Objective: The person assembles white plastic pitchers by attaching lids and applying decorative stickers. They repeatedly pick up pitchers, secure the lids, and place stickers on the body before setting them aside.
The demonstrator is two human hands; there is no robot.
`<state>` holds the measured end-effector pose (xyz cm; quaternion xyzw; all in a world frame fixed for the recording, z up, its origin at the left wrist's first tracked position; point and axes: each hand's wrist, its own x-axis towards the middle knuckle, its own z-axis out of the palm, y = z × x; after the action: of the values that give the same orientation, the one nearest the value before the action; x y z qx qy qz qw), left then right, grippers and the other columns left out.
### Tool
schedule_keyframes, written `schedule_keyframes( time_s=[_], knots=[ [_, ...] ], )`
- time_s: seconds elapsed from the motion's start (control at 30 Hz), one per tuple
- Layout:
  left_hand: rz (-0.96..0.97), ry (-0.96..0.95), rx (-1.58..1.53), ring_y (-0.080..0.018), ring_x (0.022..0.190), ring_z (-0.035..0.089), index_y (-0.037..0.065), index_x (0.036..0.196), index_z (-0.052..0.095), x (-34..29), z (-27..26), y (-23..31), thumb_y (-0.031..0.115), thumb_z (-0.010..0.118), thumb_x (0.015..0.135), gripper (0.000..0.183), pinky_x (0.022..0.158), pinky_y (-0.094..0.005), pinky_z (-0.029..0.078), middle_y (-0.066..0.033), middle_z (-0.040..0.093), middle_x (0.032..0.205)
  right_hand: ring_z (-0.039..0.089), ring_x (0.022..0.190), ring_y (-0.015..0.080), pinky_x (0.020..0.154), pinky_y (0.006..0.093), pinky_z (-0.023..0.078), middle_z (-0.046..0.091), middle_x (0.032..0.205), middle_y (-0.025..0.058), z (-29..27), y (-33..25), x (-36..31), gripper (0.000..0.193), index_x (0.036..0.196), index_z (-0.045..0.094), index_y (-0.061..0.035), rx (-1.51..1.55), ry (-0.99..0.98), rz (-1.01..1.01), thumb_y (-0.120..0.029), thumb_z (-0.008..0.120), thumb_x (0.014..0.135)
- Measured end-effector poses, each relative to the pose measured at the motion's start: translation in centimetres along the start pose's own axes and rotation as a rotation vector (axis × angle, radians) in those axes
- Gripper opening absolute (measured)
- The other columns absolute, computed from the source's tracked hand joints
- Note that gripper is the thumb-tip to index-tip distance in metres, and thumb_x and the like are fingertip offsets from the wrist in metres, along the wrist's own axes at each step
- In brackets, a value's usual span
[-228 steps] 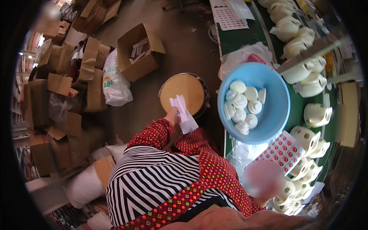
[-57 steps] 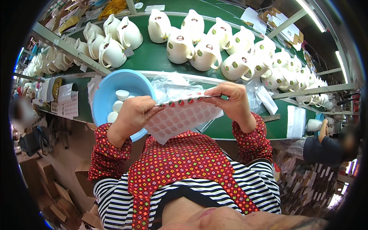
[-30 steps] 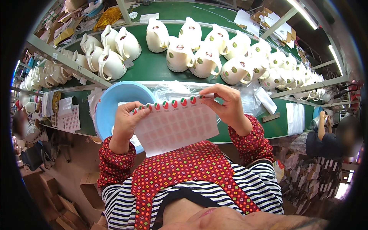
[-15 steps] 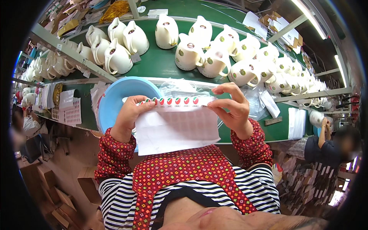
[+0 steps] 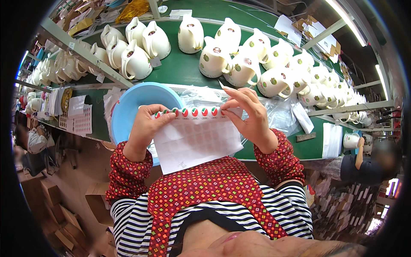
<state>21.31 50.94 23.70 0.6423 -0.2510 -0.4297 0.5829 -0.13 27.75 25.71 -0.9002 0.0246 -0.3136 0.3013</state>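
A white sheet of stickers (image 5: 195, 139) hangs in front of my apron, its top strip folded over to show a row of red-and-green stickers with small labels under them. Thumb and fingers of my left hand (image 5: 145, 126) pinch the left end of that strip. At the right end, my right hand (image 5: 250, 115) grips the strip between thumb and a bent finger. Its forefinger is raised, and a small pale pointed bit shows at the tip; I cannot tell what it is. Behind my left hand stands a light blue basin (image 5: 122, 109), partly hidden by the hand and sheet.
Cream-white jugs (image 5: 212, 58) with handles stand in groups on the green bench (image 5: 180, 73). Clear plastic bags (image 5: 278, 113) lie behind my right hand. A metal frame bar (image 5: 81, 53) crosses at left. Another person (image 5: 364, 162) handles a jug at far right. Cardboard boxes (image 5: 98, 199) lie on the floor.
My right hand has moved left and its thumb now pinches nearer the last visible sticker. The forefinger has lifted. The sheet has tilted slightly, and the whole view has shifted a little.
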Motion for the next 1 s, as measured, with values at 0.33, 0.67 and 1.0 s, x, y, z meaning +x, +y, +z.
schedule_keyframes(
  time_s=[0.33,0.67,1.0],
  knots=[
    [0.052,0.056,0.081,-0.0025,0.073,0.062,-0.001,0.089,0.077,0.6,-0.5,-1.2,0.013,0.078,0.093,0.014,0.063,-0.0194,0.047,0.0012,0.073,0.082,0.071,0.108,0.0252,0.109,0.0411,0.046,0.076,0.114,0.0111,-0.5,-1.3,0.7,0.084,0.155,0.042,-0.0054,0.138,0.034,0.063,0.003,0.082,0.081],
    [0.006,0.005,0.092,-0.0035,0.073,0.063,0.0,0.087,0.073,1.2,0.5,-0.4,0.011,0.077,0.095,0.014,0.064,-0.0197,0.049,0.0001,0.073,0.084,0.075,0.096,0.0183,0.093,0.0359,0.058,0.066,0.135,0.0161,2.1,0.2,-0.3,0.08,0.154,0.045,-0.0045,0.17,0.033,-0.027,0.015,0.073,0.081],
    [0.159,0.004,0.22,-0.0027,0.074,0.058,-0.001,0.088,0.076,3.1,1.4,-1.0,0.01,0.078,0.094,0.013,0.064,-0.0204,0.045,0.0028,0.07,0.08,0.061,0.132,0.0324,0.099,0.0399,0.056,0.037,0.163,0.0201,1.7,0.5,1.0,0.088,0.158,0.037,-0.008,0.321,0.018,0.082,0.012,0.077,0.082]
  ],
)
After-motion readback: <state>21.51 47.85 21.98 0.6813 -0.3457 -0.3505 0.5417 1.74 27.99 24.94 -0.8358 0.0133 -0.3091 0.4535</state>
